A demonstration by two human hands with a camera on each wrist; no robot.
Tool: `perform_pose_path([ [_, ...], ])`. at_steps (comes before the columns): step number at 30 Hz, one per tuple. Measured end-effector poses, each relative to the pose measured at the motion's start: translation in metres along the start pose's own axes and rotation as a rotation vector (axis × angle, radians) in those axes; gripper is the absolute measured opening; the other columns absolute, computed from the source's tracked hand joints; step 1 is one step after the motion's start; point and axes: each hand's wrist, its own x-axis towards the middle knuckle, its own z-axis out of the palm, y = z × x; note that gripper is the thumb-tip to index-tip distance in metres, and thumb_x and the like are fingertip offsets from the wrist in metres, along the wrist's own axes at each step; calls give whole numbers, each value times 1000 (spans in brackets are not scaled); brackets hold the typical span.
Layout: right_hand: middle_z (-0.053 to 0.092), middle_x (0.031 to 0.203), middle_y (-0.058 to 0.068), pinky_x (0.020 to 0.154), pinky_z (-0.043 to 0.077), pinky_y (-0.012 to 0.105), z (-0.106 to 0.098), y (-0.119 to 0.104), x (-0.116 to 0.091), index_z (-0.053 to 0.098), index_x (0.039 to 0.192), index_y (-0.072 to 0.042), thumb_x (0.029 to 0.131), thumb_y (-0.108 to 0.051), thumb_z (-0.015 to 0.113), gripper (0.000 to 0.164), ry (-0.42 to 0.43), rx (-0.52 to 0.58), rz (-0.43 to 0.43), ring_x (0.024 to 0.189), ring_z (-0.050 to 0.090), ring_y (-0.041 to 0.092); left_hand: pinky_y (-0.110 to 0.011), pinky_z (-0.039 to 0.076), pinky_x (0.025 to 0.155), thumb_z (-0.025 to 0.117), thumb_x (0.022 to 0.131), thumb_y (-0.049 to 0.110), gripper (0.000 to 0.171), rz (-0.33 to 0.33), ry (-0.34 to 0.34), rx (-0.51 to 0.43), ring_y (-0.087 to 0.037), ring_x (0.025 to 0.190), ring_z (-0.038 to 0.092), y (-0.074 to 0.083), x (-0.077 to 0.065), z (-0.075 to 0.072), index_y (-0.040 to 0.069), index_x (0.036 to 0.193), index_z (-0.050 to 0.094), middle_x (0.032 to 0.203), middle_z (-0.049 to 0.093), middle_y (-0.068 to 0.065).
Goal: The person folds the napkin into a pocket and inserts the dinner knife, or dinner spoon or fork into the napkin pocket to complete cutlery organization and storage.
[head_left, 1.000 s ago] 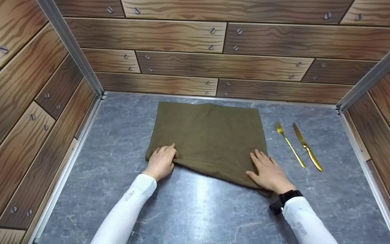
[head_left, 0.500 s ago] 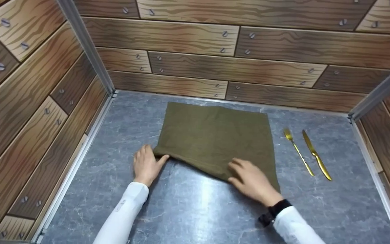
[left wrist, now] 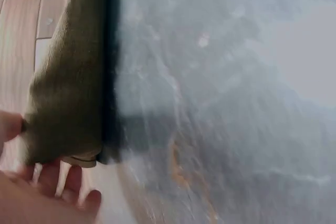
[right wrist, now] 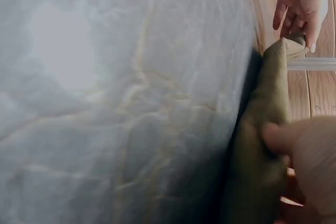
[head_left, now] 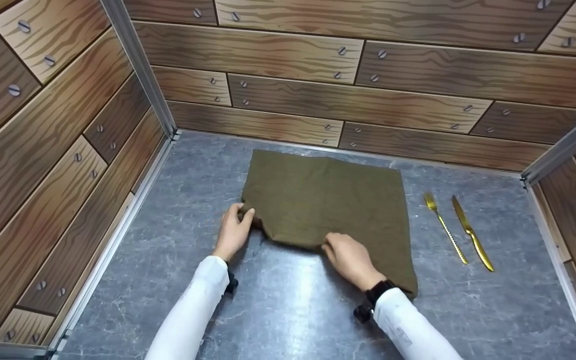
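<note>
An olive-brown cloth (head_left: 333, 195), seemingly folded, lies on the grey marbled surface. At its near left corner my left hand (head_left: 234, 231) pinches the fabric between thumb and fingers, and that corner is lifted a little, as the left wrist view of the cloth (left wrist: 68, 82) also shows. My right hand (head_left: 350, 257) grips the near edge around its middle; in the right wrist view its thumb presses on the cloth (right wrist: 257, 166) while the other fingers are mostly hidden. Between the two hands the near edge bunches and sags. The near right corner lies partly behind the right wrist.
Right of the cloth lie a gold fork (head_left: 445, 227) and a gold knife (head_left: 472, 232), side by side. Wood-print walls (head_left: 288, 90) enclose the surface at the back, left and right, with metal strips along their lower edges.
My right hand has moved left from the cloth's right side to its near edge and now grips it. My left hand now pinches and lifts the near left corner. The head view has shifted slightly.
</note>
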Motion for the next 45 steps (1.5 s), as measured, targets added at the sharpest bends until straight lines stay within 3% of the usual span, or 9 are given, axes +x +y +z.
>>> perform_pose_path([
  [4,70,84,5,67,56,49,-10,8,11,62,108,-12,106,-21,58,10,-4,131,119,77,69,29,-43,40,110,62,96,13,51,10,-86,-97,-27,131,51,-2,4,0,10,146,53,142,57,-13],
  [8,68,90,10,75,54,50,-18,23,22,60,109,-8,109,-20,51,15,-24,271,226,84,66,30,-45,35,115,63,95,13,56,-9,-112,21,-33,138,45,-9,11,4,5,148,50,145,53,-18],
  [13,58,88,8,78,46,42,-24,36,29,58,107,-5,110,-20,46,19,-72,405,311,85,55,25,-47,41,107,66,101,22,29,29,-96,153,-37,123,54,-12,17,9,2,121,67,125,66,-16],
  [17,57,91,7,78,44,40,-27,39,30,60,111,-4,111,-28,45,29,-131,460,294,87,54,24,-44,46,90,59,105,24,20,50,-102,139,-30,101,58,-8,18,8,5,110,62,105,64,-11],
  [20,65,110,14,92,48,45,-31,40,28,62,123,-1,112,-38,41,44,-152,488,265,105,61,29,-40,44,79,54,107,24,17,45,-111,103,-26,87,54,-3,16,6,7,109,57,92,58,-8],
  [26,55,141,29,115,34,57,-44,62,20,57,138,7,112,-32,39,50,-94,319,236,135,47,47,-43,47,81,51,109,24,20,50,-139,94,-26,91,58,6,9,-4,6,118,55,101,61,-10],
  [33,10,161,39,118,15,68,-56,85,6,26,159,5,110,-39,39,66,-363,111,356,148,8,58,-47,49,88,51,108,19,21,11,-170,101,-30,98,61,12,5,-17,3,121,55,109,64,-15],
  [39,7,162,38,115,20,71,-55,90,3,24,160,4,109,-43,40,71,-412,39,361,148,8,58,-48,50,93,49,106,11,24,-96,-223,111,-34,104,64,2,4,-28,-5,124,52,116,68,-25],
  [45,6,163,36,116,20,70,-58,94,7,21,161,1,108,-44,41,72,-437,2,381,149,7,55,-50,47,101,51,105,12,30,-175,-329,232,-40,115,60,-6,0,-43,-8,128,49,124,62,-30],
])
